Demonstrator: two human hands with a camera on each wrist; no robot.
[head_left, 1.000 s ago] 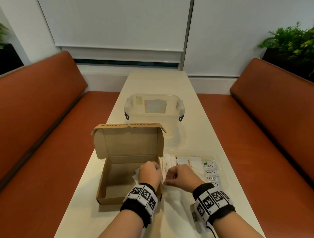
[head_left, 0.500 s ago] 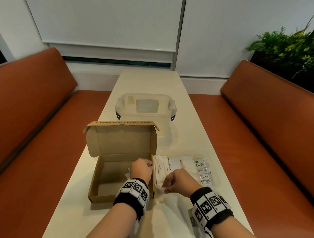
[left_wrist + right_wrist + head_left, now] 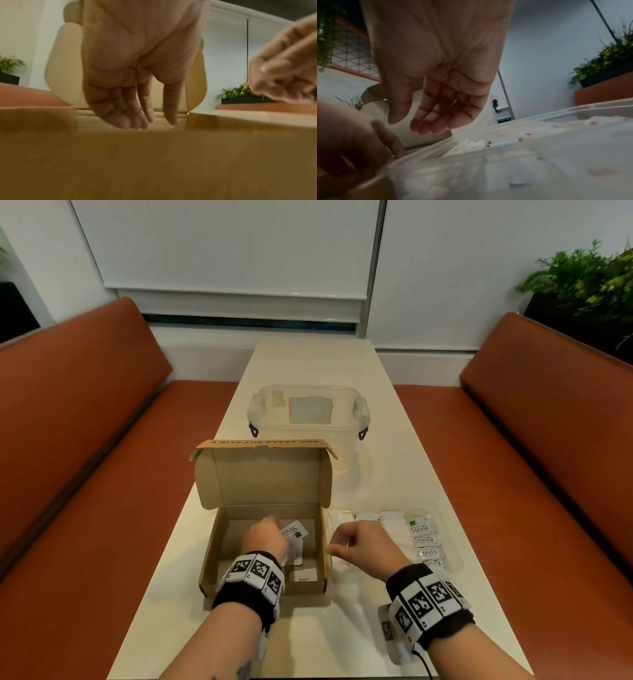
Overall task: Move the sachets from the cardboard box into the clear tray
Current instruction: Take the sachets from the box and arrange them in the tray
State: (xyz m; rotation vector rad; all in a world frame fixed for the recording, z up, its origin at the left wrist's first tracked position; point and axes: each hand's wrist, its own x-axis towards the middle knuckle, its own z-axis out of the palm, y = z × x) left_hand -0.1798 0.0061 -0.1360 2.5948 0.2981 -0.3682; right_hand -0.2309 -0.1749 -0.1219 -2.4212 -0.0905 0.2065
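1. Two hands at work: left hand (image 3: pixel 265 537) is down inside the cardboard box (image 3: pixel 263 546), right hand (image 3: pixel 364 546) hangs over the near left corner of the clear tray (image 3: pixel 448 542).
2. Left hand: fingers straight and slack in the left wrist view, nothing held. Right hand: fingers loosely bent, palm bare, nothing held.
3. Sachets: a Stevia sachet (image 3: pixel 294 530) lies in the box just beside the left hand's fingers; a white sachet (image 3: pixel 304 574) sits by the near wall. Tray already holds rows, with Stevia packets (image 3: pixel 423 546) on its right side.
4. Step, I judge: reaching for the next pick, task mostly done.
5. Next move calls for pinching a thin flat sachet off the box floor, then lifting it over the right wall.
6. Edges: box wall and tray rim nearly touch; upright lid (image 3: pixel 263 474) blocks the far side.
7. Room: bare table (image 3: pixel 342 645) near the person; lidded tub (image 3: pixel 308 414) stands well behind.
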